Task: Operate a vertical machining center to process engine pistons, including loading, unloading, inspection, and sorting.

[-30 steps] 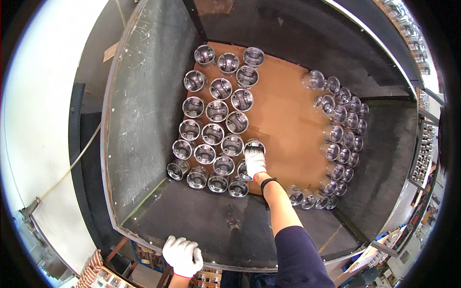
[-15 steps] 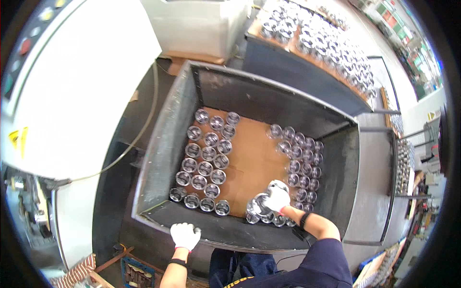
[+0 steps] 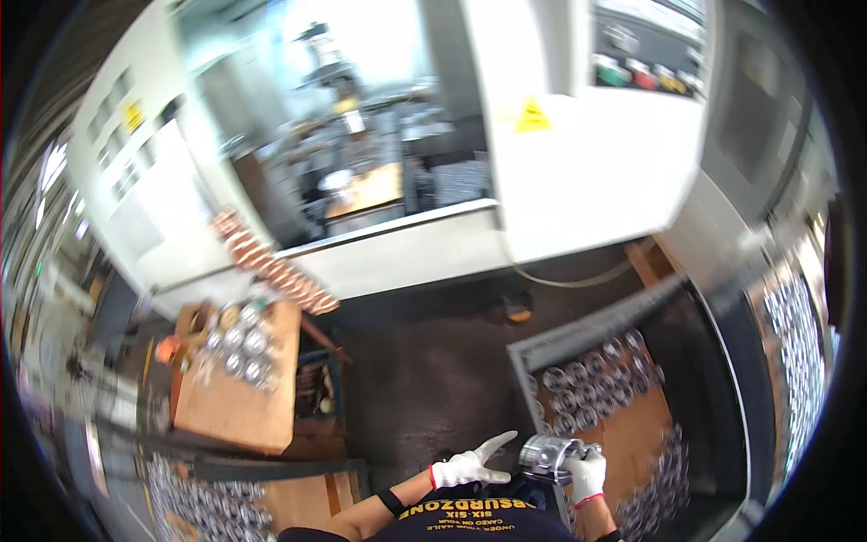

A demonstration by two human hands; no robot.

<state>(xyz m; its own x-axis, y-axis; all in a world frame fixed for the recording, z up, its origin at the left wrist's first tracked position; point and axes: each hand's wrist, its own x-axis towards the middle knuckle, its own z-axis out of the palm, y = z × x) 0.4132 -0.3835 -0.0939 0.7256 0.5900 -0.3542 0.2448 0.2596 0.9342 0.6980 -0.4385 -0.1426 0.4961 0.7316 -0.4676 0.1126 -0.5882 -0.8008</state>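
A shiny metal engine piston (image 3: 545,454) is gripped in my white-gloved right hand (image 3: 587,473), in front of my body at the near side of a dark bin (image 3: 578,331). Whether a second piston is with it I cannot tell. My gloved left hand (image 3: 473,466) holds nothing; its fingers are spread and point toward the piston without touching it. Inside the bin, rows of pistons (image 3: 601,390) stand on a brown cardboard sheet (image 3: 629,444).
Ahead stands a white machine (image 3: 578,181) with an open doorway. At left, a wooden-topped table (image 3: 235,411) carries several pistons, with a striped roll (image 3: 271,262) beside it. More pistons (image 3: 208,506) sit at lower left, others (image 3: 795,352) at far right. Dark floor (image 3: 415,361) lies between.
My view has swung left, from over the bin to the machine. My right hand has lifted the piston out of the bin. The left hand has left the rim and come beside the piston.
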